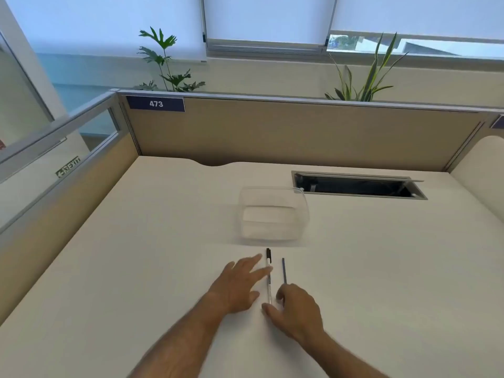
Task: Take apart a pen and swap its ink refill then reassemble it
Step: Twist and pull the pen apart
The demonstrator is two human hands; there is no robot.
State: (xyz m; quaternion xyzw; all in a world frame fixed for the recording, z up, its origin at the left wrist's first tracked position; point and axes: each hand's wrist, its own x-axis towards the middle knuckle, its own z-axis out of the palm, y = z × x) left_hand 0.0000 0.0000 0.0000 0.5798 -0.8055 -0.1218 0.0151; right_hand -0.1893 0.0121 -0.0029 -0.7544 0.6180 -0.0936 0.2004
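Observation:
A clear-barrelled pen (269,279) with a black cap lies on the white desk (136,268), pointing away from me. A thin dark ink refill (284,270) lies parallel to it, just to its right. My left hand (236,286) hovers flat with fingers spread at the pen's left side, fingertips touching or nearly touching the barrel. My right hand (296,309) is loosely curled around the pen's near end, thumb and fingers apart; its knuckles hide the refill's near tip. Neither hand grips anything.
A clear plastic box (274,212) stands just beyond the pen. An open cable hatch (357,184) is set into the desk at the back right. Beige partition walls (272,132) close off the back and left.

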